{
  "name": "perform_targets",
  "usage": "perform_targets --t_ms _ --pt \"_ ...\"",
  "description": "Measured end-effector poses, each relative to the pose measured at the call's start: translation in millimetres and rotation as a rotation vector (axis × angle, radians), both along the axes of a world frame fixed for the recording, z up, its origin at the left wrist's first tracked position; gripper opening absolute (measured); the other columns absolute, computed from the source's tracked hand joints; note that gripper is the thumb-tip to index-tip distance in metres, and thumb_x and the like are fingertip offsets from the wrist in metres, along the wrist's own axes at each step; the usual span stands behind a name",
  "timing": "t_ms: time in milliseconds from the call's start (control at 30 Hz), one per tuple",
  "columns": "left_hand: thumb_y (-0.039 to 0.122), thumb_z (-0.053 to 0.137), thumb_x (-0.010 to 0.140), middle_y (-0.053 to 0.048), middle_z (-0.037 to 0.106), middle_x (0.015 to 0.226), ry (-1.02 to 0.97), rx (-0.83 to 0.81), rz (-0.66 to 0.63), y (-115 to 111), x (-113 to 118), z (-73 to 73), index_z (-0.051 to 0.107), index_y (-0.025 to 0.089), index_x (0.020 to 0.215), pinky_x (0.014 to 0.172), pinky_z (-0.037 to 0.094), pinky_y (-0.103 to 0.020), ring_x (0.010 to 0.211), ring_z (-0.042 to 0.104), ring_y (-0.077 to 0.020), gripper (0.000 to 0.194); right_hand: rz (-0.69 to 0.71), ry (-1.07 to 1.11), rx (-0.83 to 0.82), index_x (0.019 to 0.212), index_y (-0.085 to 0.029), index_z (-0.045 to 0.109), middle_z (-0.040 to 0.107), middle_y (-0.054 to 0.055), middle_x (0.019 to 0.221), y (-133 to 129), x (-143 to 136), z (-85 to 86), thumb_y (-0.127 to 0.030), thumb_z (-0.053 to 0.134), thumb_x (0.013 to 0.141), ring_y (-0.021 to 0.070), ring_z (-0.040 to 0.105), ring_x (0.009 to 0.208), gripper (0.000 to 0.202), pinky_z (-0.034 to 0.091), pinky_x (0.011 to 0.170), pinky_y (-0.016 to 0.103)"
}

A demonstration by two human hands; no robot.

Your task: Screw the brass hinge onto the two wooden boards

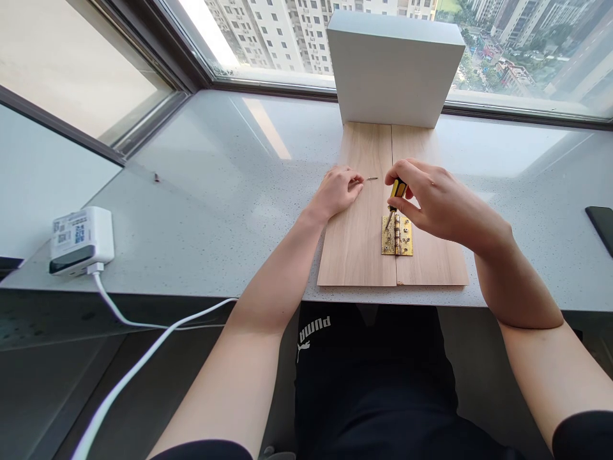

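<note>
A brass-coloured hinge [405, 246] lies unfolded across the seam of two light wooden boards [357, 255], one leaf on each. Screw heads show in its leaves. My right hand [438, 201] grips the yellow-and-black handle of a screwdriver [398, 189]. The tool is tilted, its tip at the upper part of the hinge's left leaf; exact contact is too small to tell. On the left board rests my left hand [339, 191], fingers curled and closed, so anything inside them is hidden. A small screw [372, 179] lies just beyond those fingertips.
Behind the boards a white box [393, 80] stands upright against the window. A white device [82, 239] with a white cable [138, 367] sits at the left of the speckled sill [230, 211]. A dark phone-like object [601, 227] lies far right. The sill's front edge is close to me.
</note>
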State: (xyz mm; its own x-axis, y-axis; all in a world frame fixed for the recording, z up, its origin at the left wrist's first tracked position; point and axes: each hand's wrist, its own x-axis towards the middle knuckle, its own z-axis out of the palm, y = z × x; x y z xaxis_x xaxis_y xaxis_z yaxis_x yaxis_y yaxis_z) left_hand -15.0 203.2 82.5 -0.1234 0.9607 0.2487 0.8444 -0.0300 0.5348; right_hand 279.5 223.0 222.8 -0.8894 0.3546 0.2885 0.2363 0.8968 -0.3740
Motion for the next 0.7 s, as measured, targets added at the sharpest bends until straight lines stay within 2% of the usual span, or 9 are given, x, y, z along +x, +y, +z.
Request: perform_targets --t_ms 100,200,267,400,500,700 --pt "0.02 0.069 0.113 -0.015 0.088 0.133 0.004 0.01 0.009 0 2 -0.6 0.09 0.017 0.125 0.133 0.055 -0.058 0.139 0.076 -0.04 0.024 -0.014 -0.006 -0.001 0.137 -0.018 0.072 0.079 0.014 0.123 -1 -5 -0.7 -0.029 0.063 0.12 0.0285 0.072 0.101 0.021 0.052 0.09 0.044" --pt "0.018 0.07 0.113 -0.016 0.087 0.134 -0.006 0.027 0.01 -2 5 1.5 0.089 0.016 0.125 0.132 0.055 -0.055 0.141 0.076 -0.0395 0.022 -0.025 0.035 -0.015 0.141 -0.018 0.079 0.077 0.014 0.124 -4 -11 -0.4 -0.039 0.056 0.127 0.027 0.07 0.098 0.034 0.053 0.092 0.044" --pt "0.018 0.07 0.114 -0.016 0.087 0.136 -0.021 0.047 0.0 -4 8 4.7 0.087 0.016 0.126 0.132 0.055 -0.053 0.141 0.076 -0.0384 0.021 -0.044 0.071 0.013 0.143 -0.019 0.084 0.074 0.014 0.125 -6 -15 -0.3 -0.04 0.054 0.128 0.0256 0.066 0.094 0.039 0.052 0.09 0.044" --pt "0.018 0.069 0.117 -0.014 0.085 0.136 -0.039 0.097 -0.01 -6 12 11.1 0.084 0.016 0.126 0.131 0.056 -0.051 0.139 0.077 -0.0353 0.018 -0.129 0.085 0.063 0.134 -0.021 0.089 0.069 0.01 0.107 -7 -18 -1.7 -0.043 0.057 0.128 0.022 0.055 0.08 0.04 0.045 0.08 0.043" --pt "0.017 0.068 0.116 -0.013 0.086 0.135 -0.029 0.14 -0.022 -6 14 11.8 0.084 0.018 0.124 0.128 0.059 -0.052 0.136 0.078 -0.0345 0.018 -0.133 0.094 0.05 0.121 -0.021 0.086 0.068 0.007 0.097 -4 -18 -5.6 -0.042 0.055 0.128 0.0211 0.056 0.078 0.039 0.043 0.08 0.043" --pt "0.016 0.067 0.114 -0.012 0.089 0.13 -0.011 0.246 -0.068 -3 15 6.2 0.085 0.022 0.122 0.119 0.063 -0.054 0.128 0.08 -0.0345 0.02 -0.111 0.245 0.051 0.125 -0.016 0.073 0.076 0.008 0.103 2 -22 -19.0 -0.033 0.061 0.12 0.0191 0.056 0.076 0.021 0.043 0.075 0.041"
